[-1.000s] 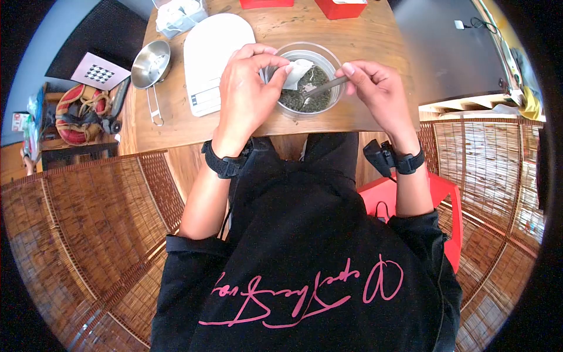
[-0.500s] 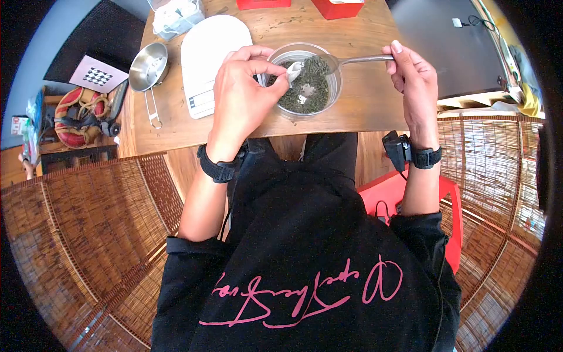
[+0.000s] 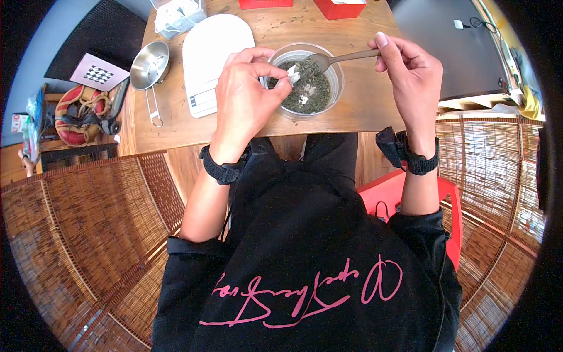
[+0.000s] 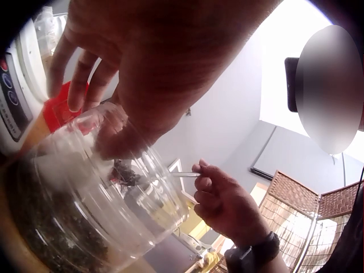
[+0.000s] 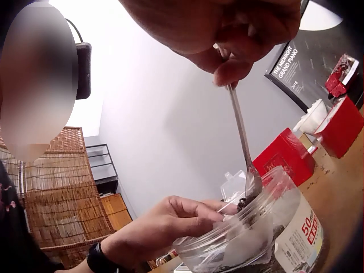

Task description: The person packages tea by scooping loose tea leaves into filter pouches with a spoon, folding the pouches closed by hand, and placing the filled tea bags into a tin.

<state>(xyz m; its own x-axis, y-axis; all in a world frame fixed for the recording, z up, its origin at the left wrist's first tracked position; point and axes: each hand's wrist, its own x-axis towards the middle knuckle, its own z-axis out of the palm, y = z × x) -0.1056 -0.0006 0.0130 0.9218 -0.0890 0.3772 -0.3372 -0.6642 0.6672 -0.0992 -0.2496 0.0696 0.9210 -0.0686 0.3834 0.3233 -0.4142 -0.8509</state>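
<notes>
A clear plastic jar (image 3: 339,88) partly filled with dried, dark green leaves (image 3: 305,101) stands near the table's front edge. My left hand (image 3: 243,97) pinches a small white fabric-like bag (image 3: 293,74) between thumb and forefinger, inside the jar's mouth. In the right wrist view the bag (image 5: 245,242) shows through the jar's clear wall. My right hand (image 3: 413,73) holds a metal spoon (image 3: 352,56) by the end of its handle. The spoon's bowl, with dark leaves at its tip, dips over the jar's rim close to the bag.
Left of the jar lies a white kitchen scale (image 3: 218,53), and beyond it a small metal pan (image 3: 151,66) with a long handle. A clear box (image 3: 180,17) of white items and two red boxes (image 3: 340,9) stand at the back.
The spoon was down in the leaves, then came up heaped and out to the right; now its bowl is nearer the bag. The left hand has stayed nearly still with the bag.
</notes>
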